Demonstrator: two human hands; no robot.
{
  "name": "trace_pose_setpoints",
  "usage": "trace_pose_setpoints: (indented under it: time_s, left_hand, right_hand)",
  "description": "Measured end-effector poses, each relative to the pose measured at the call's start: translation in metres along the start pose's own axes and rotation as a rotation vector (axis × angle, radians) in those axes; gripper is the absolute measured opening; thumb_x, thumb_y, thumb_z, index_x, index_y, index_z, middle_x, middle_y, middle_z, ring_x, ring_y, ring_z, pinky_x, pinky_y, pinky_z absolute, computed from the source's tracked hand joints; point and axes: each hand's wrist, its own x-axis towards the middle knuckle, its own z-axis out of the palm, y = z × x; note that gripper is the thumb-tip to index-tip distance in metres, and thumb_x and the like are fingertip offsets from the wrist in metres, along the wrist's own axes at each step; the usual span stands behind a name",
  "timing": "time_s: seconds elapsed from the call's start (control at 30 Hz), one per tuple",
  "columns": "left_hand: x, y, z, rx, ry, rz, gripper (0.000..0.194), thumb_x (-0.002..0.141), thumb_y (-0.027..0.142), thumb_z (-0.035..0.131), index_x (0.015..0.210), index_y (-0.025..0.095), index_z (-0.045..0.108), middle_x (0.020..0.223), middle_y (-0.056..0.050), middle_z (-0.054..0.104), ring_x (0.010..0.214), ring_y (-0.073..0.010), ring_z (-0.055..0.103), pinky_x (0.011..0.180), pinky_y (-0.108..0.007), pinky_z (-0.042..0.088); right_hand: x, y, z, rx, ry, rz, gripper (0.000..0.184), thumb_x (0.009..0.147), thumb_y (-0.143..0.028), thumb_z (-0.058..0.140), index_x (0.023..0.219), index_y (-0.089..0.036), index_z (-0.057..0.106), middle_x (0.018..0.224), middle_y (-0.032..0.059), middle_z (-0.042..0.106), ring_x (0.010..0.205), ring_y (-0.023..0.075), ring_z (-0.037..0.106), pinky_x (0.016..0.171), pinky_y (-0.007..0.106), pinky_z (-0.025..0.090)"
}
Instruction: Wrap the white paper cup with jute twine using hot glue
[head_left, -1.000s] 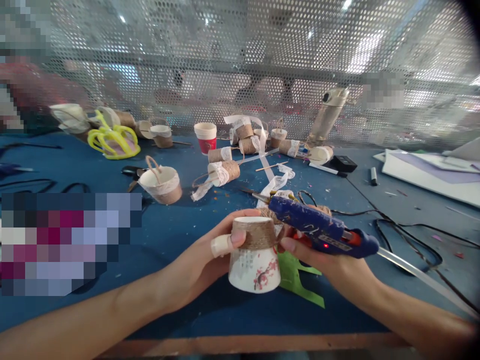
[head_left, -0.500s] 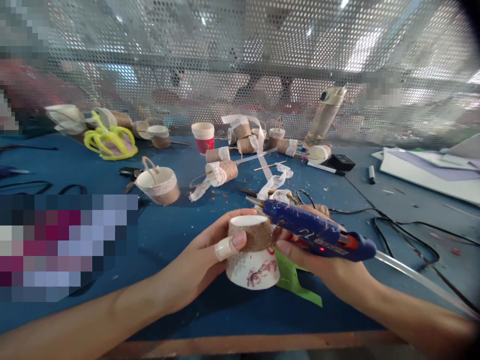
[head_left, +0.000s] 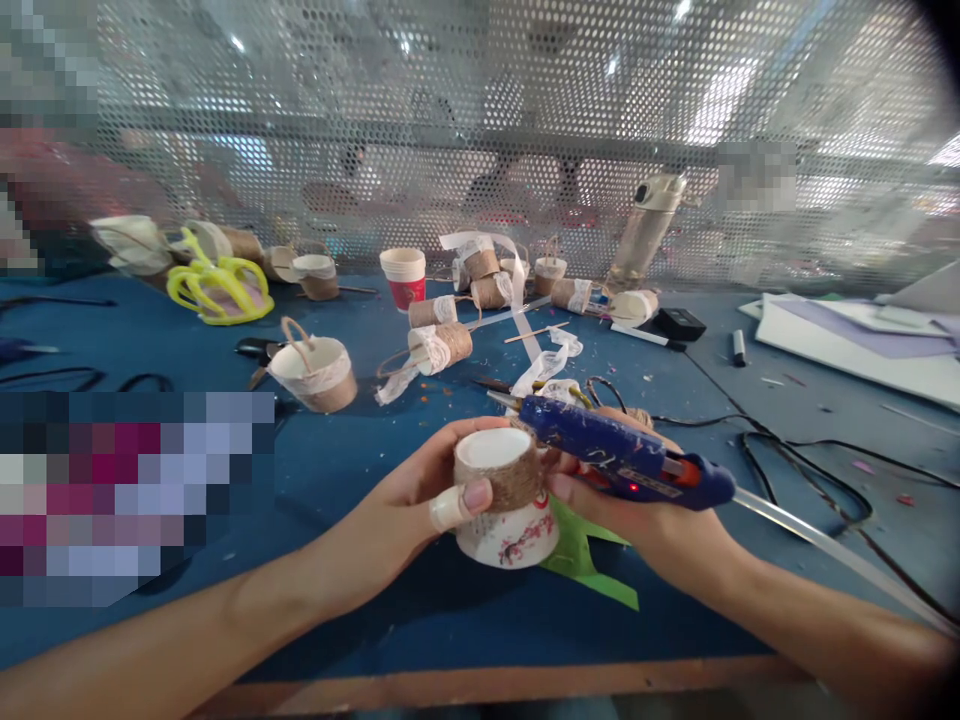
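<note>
My left hand (head_left: 431,500) grips a paper cup (head_left: 506,540) from its left side, with a bandaged thumb across the front. The cup is upside down, printed with pink blossoms, and twine (head_left: 499,480) wraps the part nearest its upturned white base. On the cup's right, my right hand (head_left: 607,495) is closed round a blue glue gun (head_left: 600,445), its nozzle pointing left just behind the cup. Its fingertips are at the twine; whether they pinch the strand is hidden. A clear glue stick (head_left: 795,535) sticks out of the gun's rear. Green paper (head_left: 592,570) lies beneath.
Several twine-wrapped cups lie behind, one with a handle (head_left: 315,375) at left. White lace ribbon (head_left: 551,365), a red paper cup (head_left: 405,280), a bottle (head_left: 649,230) and a yellow crown shape (head_left: 221,290) are farther back. Black cables (head_left: 795,450) and white boards (head_left: 847,345) occupy the right.
The cup's top has tipped slightly toward me, showing more of its white base. The glue gun has shifted slightly left with my right hand. Both hands keep their holds.
</note>
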Motion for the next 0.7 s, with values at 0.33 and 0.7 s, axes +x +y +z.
trace_pose_setpoints:
  time_s: [0.33, 0.7]
  left_hand:
    - [0.000, -0.004, 0.001, -0.132, -0.031, -0.113, 0.038, 0.087, 0.042, 0.072, 0.125, 0.035, 0.068, 0.127, -0.001, 0.072, 0.112, -0.0229, 0.066, 0.094, -0.034, 0.051]
    - [0.003, 0.007, -0.004, -0.354, -0.085, -0.115, 0.047, 0.091, 0.050, 0.059, 0.122, 0.017, 0.070, 0.101, -0.014, 0.078, 0.080, -0.0302, 0.075, 0.065, -0.043, 0.061]
  right_hand:
    - [0.000, 0.000, 0.003, 0.029, 0.003, 0.052, 0.014, 0.081, -0.025, 0.081, 0.083, -0.027, 0.067, 0.082, -0.0059, 0.069, 0.075, 0.0113, 0.066, 0.071, 0.023, 0.055]
    - [0.010, 0.005, 0.000, 0.163, 0.038, 0.038, 0.016, 0.079, -0.021, 0.082, 0.088, -0.028, 0.070, 0.088, -0.0026, 0.074, 0.083, 0.0150, 0.070, 0.082, 0.028, 0.058]
